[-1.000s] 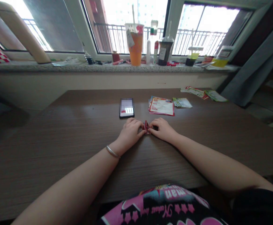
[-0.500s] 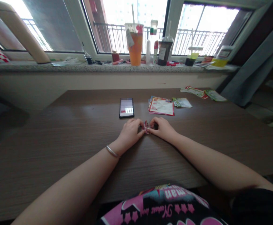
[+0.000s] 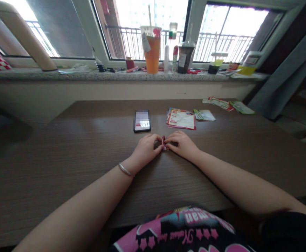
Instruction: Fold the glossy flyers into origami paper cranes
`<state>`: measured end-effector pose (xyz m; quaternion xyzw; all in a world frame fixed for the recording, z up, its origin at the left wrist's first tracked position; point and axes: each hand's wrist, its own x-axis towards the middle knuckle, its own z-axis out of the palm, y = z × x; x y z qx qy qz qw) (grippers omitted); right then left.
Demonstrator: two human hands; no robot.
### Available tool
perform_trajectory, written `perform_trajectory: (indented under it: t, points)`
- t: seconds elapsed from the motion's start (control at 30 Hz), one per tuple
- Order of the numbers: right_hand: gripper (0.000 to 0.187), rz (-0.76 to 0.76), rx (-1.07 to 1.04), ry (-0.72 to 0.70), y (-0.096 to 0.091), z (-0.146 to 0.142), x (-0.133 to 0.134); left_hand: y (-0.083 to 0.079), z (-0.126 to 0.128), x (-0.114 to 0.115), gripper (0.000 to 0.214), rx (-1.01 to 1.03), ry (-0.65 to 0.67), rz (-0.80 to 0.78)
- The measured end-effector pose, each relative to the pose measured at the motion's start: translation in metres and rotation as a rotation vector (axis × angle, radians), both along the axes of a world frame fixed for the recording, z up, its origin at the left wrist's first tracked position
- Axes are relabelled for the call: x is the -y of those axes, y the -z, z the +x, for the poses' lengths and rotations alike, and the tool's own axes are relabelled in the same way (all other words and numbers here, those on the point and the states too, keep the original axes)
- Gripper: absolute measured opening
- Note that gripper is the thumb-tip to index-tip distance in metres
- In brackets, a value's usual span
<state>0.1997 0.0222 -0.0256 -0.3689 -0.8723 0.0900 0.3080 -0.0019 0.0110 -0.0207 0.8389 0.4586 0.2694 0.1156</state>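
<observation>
Between my two hands, low over the brown table [image 3: 90,147], is a small red-and-white folded paper piece [image 3: 164,143]. My left hand [image 3: 147,145] pinches its left side with thumb and fingers; a silver bangle circles that wrist. From the other side, my right hand [image 3: 182,144] has its thumb and forefinger closed on the paper's right edge. Fingertips partly cover the piece, so its full shape cannot be made out. Just beyond my left hand lies a phone [image 3: 141,126] with a lit screen. A stack of printed sheets [image 3: 181,119] rests past my right hand.
A smaller green-and-white packet [image 3: 204,115] lies beside the stack, and more printed slips [image 3: 221,104] are at the back right. On the windowsill [image 3: 90,76] stand an orange drink cup [image 3: 153,56], a dark drink cup [image 3: 185,59] and several bottles.
The paper piece looks narrower and more upright between my fingers. My right fingers have straightened and moved slightly left onto it. My left hand stays nearly still.
</observation>
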Motion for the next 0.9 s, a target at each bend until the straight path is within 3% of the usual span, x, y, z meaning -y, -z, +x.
perform_trajectory:
  t: [0.37, 0.57, 0.9]
  points:
    - [0.016, -0.047, 0.003, -0.015, 0.0042, 0.0004, -0.0025, -0.0031, -0.0009, 0.0026, 0.015, -0.007, 0.080, 0.027]
    - [0.017, -0.044, 0.066, 0.065, 0.0005, -0.0014, 0.0023, -0.0021, -0.0017, 0.0005, 0.014, -0.025, 0.113, 0.049]
    - [0.017, -0.054, 0.091, 0.092, 0.0007, 0.0001, 0.0019, -0.0019, 0.0012, 0.0014, 0.016, -0.089, 0.030, 0.041]
